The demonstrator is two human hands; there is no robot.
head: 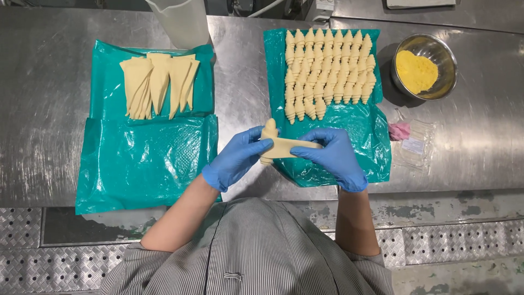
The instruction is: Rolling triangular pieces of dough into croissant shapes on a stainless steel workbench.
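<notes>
Both my hands wear blue gloves and hold one pale dough piece (284,145) between them above the steel table's front edge. My left hand (236,157) grips its rolled, thicker end. My right hand (333,155) pinches the flat, tapering end. The dough is partly rolled up. Behind my hands, on a teal plastic sheet (355,131), lie several rows of rolled raw croissants (327,68). To the left, a second teal sheet (144,158) carries a stack of flat dough triangles (158,82).
A steel bowl (434,49) with yellow powder stands at the back right. A clear plastic bag with a pink item (409,142) lies right of the croissant sheet. A white plastic container (183,22) stands at the back. The steel table (43,109) has a checker-plate ledge below.
</notes>
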